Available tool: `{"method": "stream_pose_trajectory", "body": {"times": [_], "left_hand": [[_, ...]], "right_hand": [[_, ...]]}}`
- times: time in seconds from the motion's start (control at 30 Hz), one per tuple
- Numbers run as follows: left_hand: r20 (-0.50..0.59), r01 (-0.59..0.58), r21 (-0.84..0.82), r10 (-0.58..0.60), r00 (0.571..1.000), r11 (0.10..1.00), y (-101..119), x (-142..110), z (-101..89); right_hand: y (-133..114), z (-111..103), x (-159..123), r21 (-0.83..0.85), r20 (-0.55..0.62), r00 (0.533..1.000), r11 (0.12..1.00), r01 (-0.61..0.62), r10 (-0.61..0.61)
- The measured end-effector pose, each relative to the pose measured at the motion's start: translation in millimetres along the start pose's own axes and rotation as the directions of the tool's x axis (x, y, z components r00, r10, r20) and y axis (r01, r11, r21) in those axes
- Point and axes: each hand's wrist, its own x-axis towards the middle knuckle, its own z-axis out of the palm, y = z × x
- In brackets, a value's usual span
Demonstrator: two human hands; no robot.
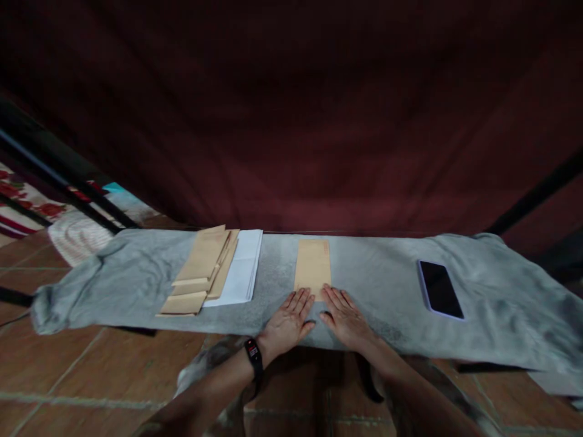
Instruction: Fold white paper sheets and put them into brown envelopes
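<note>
A single brown envelope lies lengthwise on the grey cloth in the middle. My left hand lies flat with fingers stretched out, its tips on the envelope's near left corner. My right hand is also flat and open, fingertips on the near right corner. Both hands press down side by side and hold nothing. A black band sits on my left wrist.
To the left lies a fanned stack of brown envelopes on top of white sheets. A dark phone rests face up on the cloth at the right. A dark red curtain hangs behind. Tiled floor lies below.
</note>
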Motion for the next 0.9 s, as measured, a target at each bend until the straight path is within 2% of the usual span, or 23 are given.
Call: {"method": "stream_pose_trajectory", "body": {"times": [0.33, 0.57, 0.63, 0.8, 0.9], "left_hand": [[0.059, 0.008, -0.024, -0.007, 0.998, 1.000, 6, 1, -6.7], [0.041, 0.018, -0.052, -0.016, 0.999, 0.998, 6, 0, -2.2], [0.023, 0.024, -0.064, -0.023, 0.999, 0.998, 5, -1, 0.7], [-0.047, 0.052, -0.098, -0.057, 0.997, 0.994, 4, -6, 10.5], [-0.102, 0.103, -0.103, -0.113, 0.988, 0.989, 6, -10, 16.8]], "right_hand": [[-1, 6, -7, -0.081, 0.001, 0.996, 0.993, -0.084, 0.084], [-1, 7, -9, -0.080, -0.034, 0.996, 0.993, -0.085, 0.082], [-3, 4, -9, -0.078, -0.046, 0.997, 0.995, -0.066, 0.062], [-10, -4, -10, -0.029, -0.010, 0.996, 0.996, 0.087, -0.088], [-10, -7, -11, -0.003, 0.000, 0.997, 0.997, 0.071, -0.071]]}}
